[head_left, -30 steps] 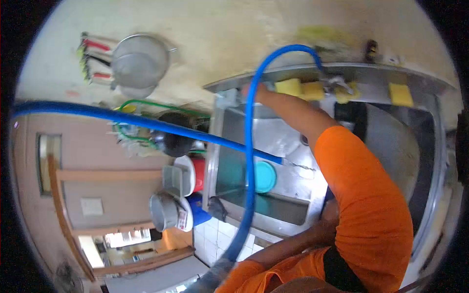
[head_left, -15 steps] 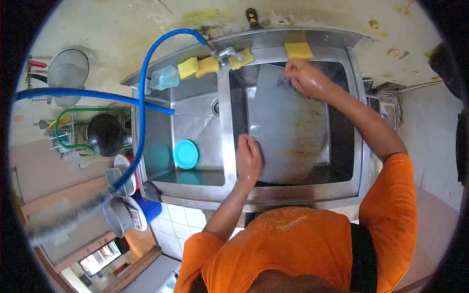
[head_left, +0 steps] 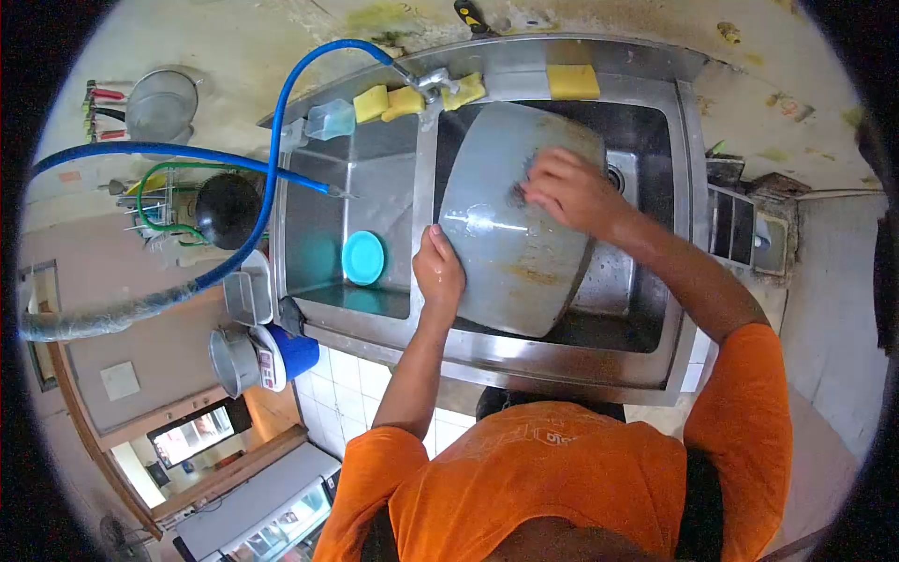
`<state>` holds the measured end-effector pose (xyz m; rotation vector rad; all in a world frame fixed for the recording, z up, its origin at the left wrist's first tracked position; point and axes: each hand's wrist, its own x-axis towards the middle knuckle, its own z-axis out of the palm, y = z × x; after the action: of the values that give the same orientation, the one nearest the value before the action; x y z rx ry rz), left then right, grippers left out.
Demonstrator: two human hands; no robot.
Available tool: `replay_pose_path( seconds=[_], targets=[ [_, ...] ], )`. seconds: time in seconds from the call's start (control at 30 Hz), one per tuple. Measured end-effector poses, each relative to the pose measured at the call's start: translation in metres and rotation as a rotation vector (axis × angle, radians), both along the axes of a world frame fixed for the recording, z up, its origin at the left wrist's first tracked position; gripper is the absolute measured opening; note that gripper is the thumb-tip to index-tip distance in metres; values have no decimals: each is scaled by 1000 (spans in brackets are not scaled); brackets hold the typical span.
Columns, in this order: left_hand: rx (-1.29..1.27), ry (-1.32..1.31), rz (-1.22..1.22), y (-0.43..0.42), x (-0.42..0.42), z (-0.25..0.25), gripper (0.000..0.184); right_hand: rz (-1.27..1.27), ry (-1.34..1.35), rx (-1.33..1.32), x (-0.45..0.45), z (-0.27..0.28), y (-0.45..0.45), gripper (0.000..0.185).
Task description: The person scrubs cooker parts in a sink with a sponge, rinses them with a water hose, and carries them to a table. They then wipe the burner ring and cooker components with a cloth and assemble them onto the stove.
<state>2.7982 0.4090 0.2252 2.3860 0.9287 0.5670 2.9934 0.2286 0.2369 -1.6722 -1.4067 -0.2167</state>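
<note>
A large greyish translucent tub (head_left: pixel 496 178) lies tilted in the right sink basin, with brown stains on its surface. My left hand (head_left: pixel 439 270) grips the tub's left edge, thumb up. On the tub's upper right part, my right hand (head_left: pixel 573 190) has its fingers curled over a small dark scrubber (head_left: pixel 516 195), which is mostly hidden. The metal drain of the right basin shows beyond the tub's right side.
A blue hose (head_left: pixel 274 159) loops from the faucet (head_left: pixel 434 82) over the left basin, where a turquoise bowl (head_left: pixel 362 258) sits. Yellow sponges (head_left: pixel 573 81) lie on the back ledge beside a clear container (head_left: pixel 331 120). A wok (head_left: pixel 228 211) hangs at the left.
My right hand has left the sink's back left corner and is on the tub with the scrubber. My left hand has come onto the tub's edge. The tub has turned and tilted.
</note>
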Motion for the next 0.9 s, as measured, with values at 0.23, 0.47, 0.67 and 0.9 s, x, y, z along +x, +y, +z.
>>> replay_pose_path(
  seconds=[0.23, 0.47, 0.67, 0.9],
  targets=[
    [-15, 12, 75, -2, 3, 4, 43, 53, 85, -141, 52, -13, 21, 14],
    [-24, 26, 95, 3, 1, 4, 44, 7, 15, -152, 0, -18, 19, 8],
    [-57, -49, 119, 1, -2, -2, 45, -27, 183, -212, -49, -16, 21, 4],
    [4, -25, 75, 2, -24, -8, 43, -468, 153, -222, 16, -15, 15, 9]
  ],
)
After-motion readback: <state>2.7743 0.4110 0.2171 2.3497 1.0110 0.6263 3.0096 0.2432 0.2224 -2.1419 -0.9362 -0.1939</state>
